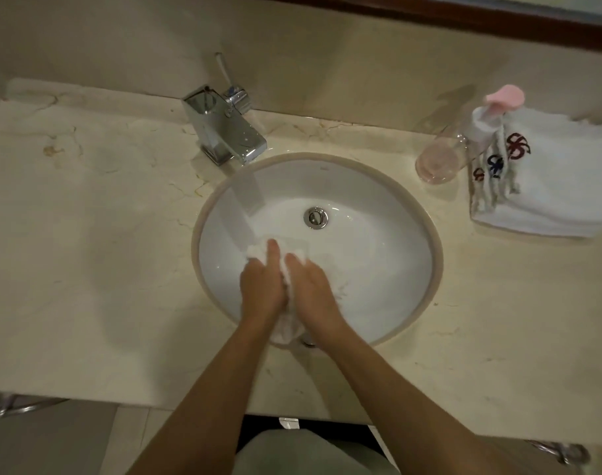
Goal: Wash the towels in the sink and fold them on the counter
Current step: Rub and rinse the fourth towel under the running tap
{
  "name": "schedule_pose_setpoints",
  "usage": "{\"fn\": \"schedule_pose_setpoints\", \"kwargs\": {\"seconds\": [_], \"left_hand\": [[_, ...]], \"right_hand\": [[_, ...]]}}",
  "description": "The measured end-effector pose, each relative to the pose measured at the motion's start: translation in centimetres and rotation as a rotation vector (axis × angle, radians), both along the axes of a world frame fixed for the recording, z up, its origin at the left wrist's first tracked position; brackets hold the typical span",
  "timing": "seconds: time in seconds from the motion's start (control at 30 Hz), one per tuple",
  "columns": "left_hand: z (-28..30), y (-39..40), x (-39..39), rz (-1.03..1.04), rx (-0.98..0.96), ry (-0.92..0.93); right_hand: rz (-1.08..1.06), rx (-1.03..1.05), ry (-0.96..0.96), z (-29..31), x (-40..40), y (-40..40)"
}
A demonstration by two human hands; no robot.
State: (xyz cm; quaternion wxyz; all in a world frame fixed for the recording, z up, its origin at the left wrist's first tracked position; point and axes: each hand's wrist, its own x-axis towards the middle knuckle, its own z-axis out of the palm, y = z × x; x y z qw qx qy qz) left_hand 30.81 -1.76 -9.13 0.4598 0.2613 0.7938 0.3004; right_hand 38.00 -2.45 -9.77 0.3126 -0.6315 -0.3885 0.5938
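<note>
A small white towel [287, 329] is squeezed between my two palms over the near side of the round white sink [395, 269]. My left hand [260, 282] presses it from the left with straight fingers, and my right hand [313, 289] presses from the right. The towel's top end [258, 250] pokes out past my fingertips, under the stream of water running from the chrome faucet [224, 130]. A stack of folded white towels [553, 190] with red and blue embroidery lies on the counter at the right.
A clear soap bottle with pink liquid and a pink pump [440, 159] stands between the sink and the folded stack. The marble counter [87, 234] stretches wide to the left. The sink drain [315, 217] is in the bowl's middle. A wall rises behind.
</note>
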Motion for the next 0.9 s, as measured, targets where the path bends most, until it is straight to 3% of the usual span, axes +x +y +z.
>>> {"fn": "schedule_pose_setpoints", "kwargs": {"seconds": [0.07,0.17,0.23,0.33,0.43,0.5,0.57,0.6,0.67,0.73,0.8,0.83,0.9], "left_hand": [[0.7,0.0,0.4,-0.036,0.035,-0.009],[1.0,-2.1,2.0,-0.304,0.192,0.034],[-0.6,-1.3,0.6,-0.27,0.162,0.128],[-1.7,0.9,-0.9,-0.119,-0.025,0.046],[0.8,-1.6,0.5,-0.291,0.032,0.026],[1.5,-3.1,0.6,-0.442,0.114,0.059],[1.0,-2.3,-0.9,-0.54,0.113,0.17],[0.5,-1.5,-2.0,-0.468,0.09,0.189],[0.3,-0.3,-4.1,-0.07,0.107,0.002],[-0.3,0.1,-5.9,0.328,0.155,-0.372],[-0.9,0.0,-7.4,0.484,0.179,-0.842],[-0.7,-0.1,-7.9,0.511,0.157,-1.008],[-0.2,-0.2,-7.8,0.475,0.101,-1.17]], "right_hand": [[-0.068,0.025,-0.121,-0.1,-0.2,1.0],[-0.33,-0.262,-0.166,-1.6,1.2,5.6],[-0.209,-0.275,-0.169,-1.1,0.7,4.8],[0.112,-0.089,-0.15,1.0,-1.0,1.7],[-0.122,-0.122,-0.276,-0.6,0.0,4.7],[-0.291,-0.253,-0.167,-2.2,1.5,6.2],[-0.542,-0.416,0.219,-2.8,2.5,6.4],[-0.624,-0.455,0.413,-2.1,3.2,5.9],[-0.761,-0.439,0.751,-0.7,5.3,3.7],[-0.886,-0.404,0.947,-0.1,6.7,1.5],[-0.858,-0.354,1.267,-0.6,7.8,-1.3],[-0.856,-0.335,1.319,-0.9,7.9,-2.4],[-0.838,-0.354,1.185,-1.4,7.6,-3.9]]}}
